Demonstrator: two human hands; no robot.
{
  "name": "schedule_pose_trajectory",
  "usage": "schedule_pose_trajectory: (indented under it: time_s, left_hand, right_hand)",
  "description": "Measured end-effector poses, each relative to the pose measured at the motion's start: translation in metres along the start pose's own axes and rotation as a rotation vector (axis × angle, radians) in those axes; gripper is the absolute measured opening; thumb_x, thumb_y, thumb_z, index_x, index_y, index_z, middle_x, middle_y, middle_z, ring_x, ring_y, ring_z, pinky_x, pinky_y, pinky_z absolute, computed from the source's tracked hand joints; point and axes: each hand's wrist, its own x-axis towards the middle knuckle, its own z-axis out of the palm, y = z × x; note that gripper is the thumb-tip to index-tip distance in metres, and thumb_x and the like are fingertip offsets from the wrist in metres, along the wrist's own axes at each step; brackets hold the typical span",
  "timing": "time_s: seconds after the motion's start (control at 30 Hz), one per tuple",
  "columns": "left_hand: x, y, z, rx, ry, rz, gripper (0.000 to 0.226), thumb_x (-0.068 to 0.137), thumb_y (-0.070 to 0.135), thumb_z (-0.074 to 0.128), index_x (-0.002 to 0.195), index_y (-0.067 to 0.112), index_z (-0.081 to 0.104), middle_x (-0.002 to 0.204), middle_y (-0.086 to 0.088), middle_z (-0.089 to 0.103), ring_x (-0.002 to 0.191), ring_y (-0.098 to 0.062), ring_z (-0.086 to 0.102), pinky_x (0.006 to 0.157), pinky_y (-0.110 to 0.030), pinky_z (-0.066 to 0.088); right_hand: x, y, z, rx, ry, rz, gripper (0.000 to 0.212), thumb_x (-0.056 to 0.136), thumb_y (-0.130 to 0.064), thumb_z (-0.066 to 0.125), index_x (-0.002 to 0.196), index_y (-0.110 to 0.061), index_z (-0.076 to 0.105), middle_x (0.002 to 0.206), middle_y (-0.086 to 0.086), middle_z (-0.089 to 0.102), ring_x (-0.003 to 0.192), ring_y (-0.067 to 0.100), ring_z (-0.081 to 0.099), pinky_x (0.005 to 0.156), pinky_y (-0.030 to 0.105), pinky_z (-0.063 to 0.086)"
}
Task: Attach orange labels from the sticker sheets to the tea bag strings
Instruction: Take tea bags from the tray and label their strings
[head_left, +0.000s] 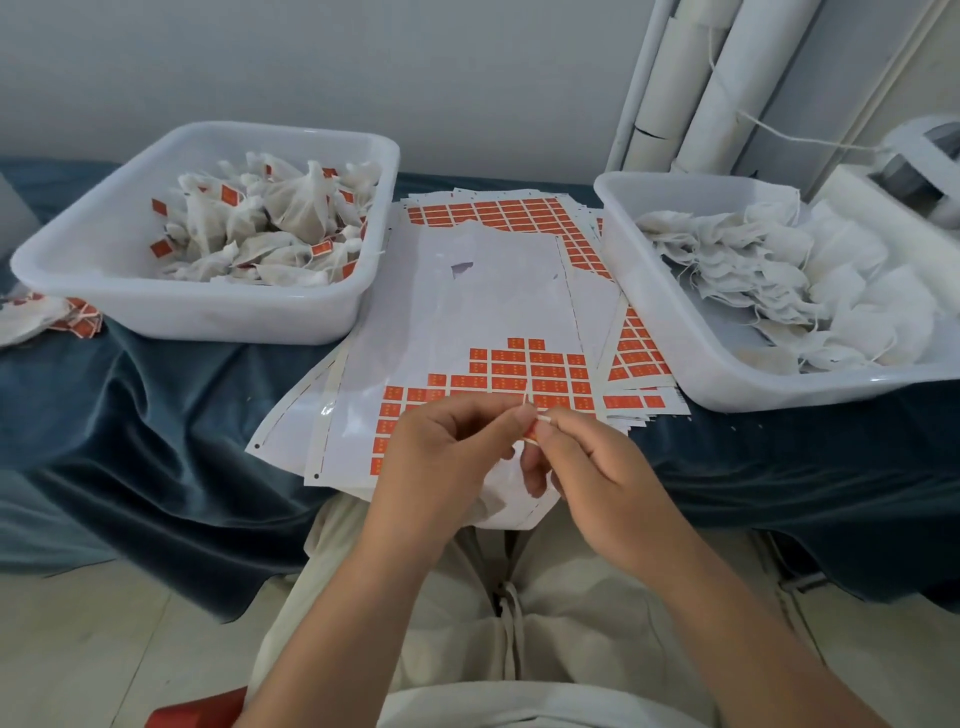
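Left hand (441, 457) and right hand (602, 473) pinch an orange label (532, 434); labelled tea bags (291, 213) fill left tub (208, 325); plain bags (769, 270), right tub (675, 332).

Table (156, 441): left tub (197, 317), sticker sheets (467, 312), right tub (727, 387)

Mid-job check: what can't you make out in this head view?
- Orange label, head view: mostly covered by the left hand and right hand pinching it; whether it wraps the string is hidden.
- Print on sticker sheet labels, head view: too small.
- Right tray, head view: cut off by the frame's right edge.
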Motion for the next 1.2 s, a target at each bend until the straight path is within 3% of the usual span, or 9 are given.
schedule_pose_trajectory:
  time_s: [0.23,0.33,0.47,0.57,0.73,0.9,1.03,1.1,1.2]
  left_hand:
    - [-0.003,0.007,-0.003,0.181,-0.053,0.065,0.012,0.095,0.035,0.074,0.086,0.032,0.082,0.076,0.011,0.075,0.067,-0.015,0.068,0.061,-0.027,0.057]
    - [-0.003,0.007,-0.005,0.174,0.036,0.082,0.013,0.096,0.033,0.074,0.086,0.027,0.080,0.076,0.014,0.075,0.071,-0.007,0.070,0.061,-0.014,0.053]
    - [0.019,0.021,-0.036,0.206,0.167,0.096,0.013,0.095,0.037,0.074,0.086,0.028,0.078,0.075,0.013,0.075,0.064,0.000,0.069,0.057,-0.010,0.050]
    - [0.056,0.044,-0.074,0.261,0.203,0.123,0.010,0.091,0.042,0.076,0.088,0.033,0.080,0.078,0.015,0.076,0.062,0.004,0.065,0.057,-0.007,0.049]
    - [0.129,0.094,-0.134,0.215,0.456,0.254,0.011,0.087,0.033,0.080,0.077,0.028,0.084,0.076,0.005,0.079,0.063,-0.004,0.065,0.062,-0.021,0.054]
    - [0.179,0.105,-0.178,0.124,0.536,0.119,0.017,0.087,0.019,0.078,0.070,0.015,0.080,0.081,-0.014,0.078,0.069,-0.015,0.068,0.075,-0.030,0.060]
    - [0.188,0.088,-0.195,0.284,0.554,0.005,0.027,0.085,0.013,0.063,0.058,0.013,0.059,0.062,-0.005,0.059,0.061,-0.018,0.058,0.072,-0.032,0.052]
    - [0.185,0.084,-0.199,0.389,0.604,0.022,0.019,0.086,0.023,0.061,0.073,0.012,0.067,0.069,-0.003,0.057,0.065,-0.019,0.053,0.070,-0.030,0.045]
    - [0.162,0.080,-0.188,0.469,0.698,0.161,0.030,0.093,0.041,0.062,0.117,0.028,0.075,0.097,0.014,0.072,0.078,-0.008,0.067,0.077,-0.025,0.051]
  right_hand:
    - [-0.003,0.002,0.001,-0.076,0.088,-0.107,0.034,0.105,-0.042,0.040,0.075,-0.041,0.057,0.076,-0.010,0.063,0.076,0.008,0.062,0.071,0.011,0.046]
    - [-0.002,0.003,0.002,-0.140,0.101,-0.112,0.035,0.105,-0.041,0.040,0.076,-0.032,0.059,0.076,-0.008,0.064,0.078,0.014,0.063,0.070,0.014,0.047]
    - [-0.001,0.005,-0.001,-0.176,0.137,-0.100,0.051,0.107,-0.056,0.034,0.079,-0.026,0.063,0.076,-0.008,0.065,0.078,0.013,0.065,0.068,0.014,0.048]
    - [0.000,0.007,0.001,-0.210,0.090,-0.066,0.048,0.098,-0.060,0.034,0.078,-0.030,0.066,0.075,-0.008,0.066,0.077,0.013,0.066,0.067,0.018,0.049]
    - [-0.002,0.010,0.011,-0.314,0.032,-0.030,0.054,0.092,-0.075,0.030,0.077,-0.036,0.065,0.085,-0.026,0.068,0.088,0.000,0.066,0.072,0.019,0.047]
    - [0.001,0.015,0.012,-0.415,0.004,-0.057,0.054,0.088,-0.079,0.027,0.077,-0.038,0.061,0.092,-0.039,0.063,0.094,-0.008,0.063,0.070,0.010,0.043]
    - [0.002,0.016,0.003,-0.434,0.018,-0.073,0.052,0.088,-0.079,0.030,0.079,-0.038,0.061,0.094,-0.036,0.064,0.092,-0.007,0.064,0.070,0.011,0.046]
    - [0.004,0.012,-0.004,-0.445,0.046,-0.088,0.047,0.090,-0.077,0.033,0.081,-0.040,0.062,0.094,-0.036,0.065,0.092,-0.007,0.064,0.068,0.010,0.046]
    - [0.009,0.005,-0.024,-0.406,0.138,-0.082,0.040,0.091,-0.071,0.040,0.082,-0.041,0.064,0.094,-0.035,0.068,0.091,-0.009,0.066,0.072,0.007,0.049]
